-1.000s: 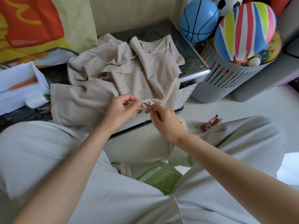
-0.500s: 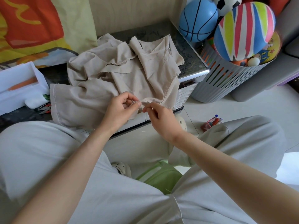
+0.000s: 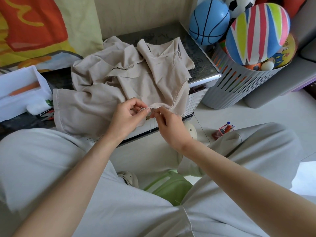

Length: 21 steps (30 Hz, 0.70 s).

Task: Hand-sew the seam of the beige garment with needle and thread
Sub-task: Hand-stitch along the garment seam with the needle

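Pinching beige garment point(image 3: 119, 79) seam: left hand point(image 3: 127, 117) fingers curled | right hand point(image 3: 168, 123) fingertips nipping needle point(image 3: 156, 109) | thread point(image 3: 152, 124) dangling

Two bare hands meet at the centre: one left hand point(image 3: 126, 117), one right hand point(image 3: 169, 124). One crumpled beige cloth garment point(image 3: 102, 106) covers the dark bench point(image 3: 201, 65). Between the fingertips are one thin metal needle point(image 3: 156, 110) and one pale hanging thread point(image 3: 153, 122).

At 1 o'clock, one grey slatted plastic basket point(image 3: 239, 82) has five countable balls in or behind it:
- one blue basketball-lined ball point(image 3: 208, 21)
- one black-and-white football point(image 3: 239, 4)
- one large multicolour striped ball point(image 3: 256, 31)
- one yellow cartoon-printed ball point(image 3: 285, 50)
- one small white ball point(image 3: 267, 65)

Others beneath are too hidden to count.

One white open box point(image 3: 17, 82) is at 9 o'clock. One green plastic stool point(image 3: 169, 185) is at 6 o'clock. There are two cream clog shoes point(image 3: 192, 130).
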{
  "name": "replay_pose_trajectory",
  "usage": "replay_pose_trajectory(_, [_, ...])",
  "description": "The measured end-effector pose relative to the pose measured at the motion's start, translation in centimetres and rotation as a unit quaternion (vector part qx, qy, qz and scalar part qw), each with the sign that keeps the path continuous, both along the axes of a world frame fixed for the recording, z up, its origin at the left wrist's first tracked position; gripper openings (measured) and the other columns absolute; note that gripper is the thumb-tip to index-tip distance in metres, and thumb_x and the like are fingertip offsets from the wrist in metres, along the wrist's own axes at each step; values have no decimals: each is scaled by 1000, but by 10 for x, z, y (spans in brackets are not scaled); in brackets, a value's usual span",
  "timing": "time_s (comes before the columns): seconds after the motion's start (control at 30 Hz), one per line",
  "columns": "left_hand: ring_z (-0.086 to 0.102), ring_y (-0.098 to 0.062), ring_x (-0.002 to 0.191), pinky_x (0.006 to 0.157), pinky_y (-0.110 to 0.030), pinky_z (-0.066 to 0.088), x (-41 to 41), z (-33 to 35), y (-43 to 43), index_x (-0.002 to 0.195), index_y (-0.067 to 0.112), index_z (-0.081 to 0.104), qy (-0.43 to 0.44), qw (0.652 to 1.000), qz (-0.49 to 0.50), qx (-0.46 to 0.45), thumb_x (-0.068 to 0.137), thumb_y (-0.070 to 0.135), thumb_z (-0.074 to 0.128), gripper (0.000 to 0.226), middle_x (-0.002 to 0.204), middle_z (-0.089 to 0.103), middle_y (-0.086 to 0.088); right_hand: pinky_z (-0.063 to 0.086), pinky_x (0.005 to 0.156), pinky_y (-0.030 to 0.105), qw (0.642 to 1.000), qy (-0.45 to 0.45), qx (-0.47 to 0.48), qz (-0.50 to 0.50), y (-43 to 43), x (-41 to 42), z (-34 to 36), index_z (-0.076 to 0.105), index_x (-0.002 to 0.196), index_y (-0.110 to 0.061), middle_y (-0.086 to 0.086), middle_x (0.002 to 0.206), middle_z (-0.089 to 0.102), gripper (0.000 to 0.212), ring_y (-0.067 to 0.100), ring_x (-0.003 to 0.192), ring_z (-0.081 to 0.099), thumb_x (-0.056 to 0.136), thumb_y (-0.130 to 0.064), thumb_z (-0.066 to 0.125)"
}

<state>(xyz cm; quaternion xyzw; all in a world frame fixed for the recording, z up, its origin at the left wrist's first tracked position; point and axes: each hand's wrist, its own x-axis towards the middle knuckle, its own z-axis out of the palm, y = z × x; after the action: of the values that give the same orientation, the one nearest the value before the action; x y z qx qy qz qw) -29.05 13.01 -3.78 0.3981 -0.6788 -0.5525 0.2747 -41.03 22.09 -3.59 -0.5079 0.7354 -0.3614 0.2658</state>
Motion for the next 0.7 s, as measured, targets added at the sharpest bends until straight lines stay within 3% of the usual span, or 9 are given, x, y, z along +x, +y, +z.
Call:
replay_pose_trajectory(0.17, [48, -21, 67, 63, -36, 35, 0, 3, 1, 72, 31, 68, 12, 1000, 0, 12, 75, 26, 68, 5, 81, 62, -33, 27, 63, 24, 999, -19, -19, -18, -1, 4, 1, 59, 99, -9, -22, 57, 44, 20, 1, 52, 44, 99, -13, 40])
replay_pose_trajectory(0.3, [44, -21, 64, 54, -26, 31, 1, 3, 1, 75, 26, 68, 13, 1000, -21, 17, 83, 11, 71, 17, 79, 63, -33, 28, 62, 27, 999, -26, -25, -20, -1, 6, 1, 55, 95, -11, -19, 60, 41, 16, 10, 54, 37, 100, -15, 39])
replay_pose_trajectory(0.4, [37, -14, 48, 42, -19, 25, 0, 4, 3, 78, 19, 67, 15, 999, -24, 18, 85, 8, 68, 13, 61, 56, -17, 31, 60, 32, 998, -46, -30, -23, -2, 8, 2, 49, 91, -15, -15, 57, 40, 14, 12, 53, 37, 100, -15, 39])
replay_pose_trajectory(0.5, [44, -15, 52, 48, -23, 32, 1, 3, 2, 77, 29, 66, 28, 999, -16, 2, 86, 10, 68, 21, 64, 58, -1, 37, 59, 35, 996, -84, -30, -14, -2, 9, 4, 50, 96, -12, -9, 59, 44, 15, 16, 55, 40, 99, -10, 35])
replay_pose_trajectory(0.6, [51, -5, 58, 58, -16, 41, 0, 1, 0, 84, 28, 63, 29, 1000, 1, -10, 87, 9, 66, 19, 69, 57, 9, 34, 52, 18, 996, -89, -18, 11, -1, 8, 6, 51, 110, -9, -3, 65, 47, 27, 6, 54, 41, 95, -1, 30])
replay_pose_trajectory(0.7, [53, -2, 63, 64, -15, 44, 0, -1, -1, 84, 28, 65, 26, 1000, 4, -4, 89, 11, 64, 17, 65, 59, 17, 38, 54, 13, 995, -92, -20, 18, -2, 9, 5, 47, 114, -8, -3, 75, 56, 29, 1, 58, 47, 94, 2, 28])
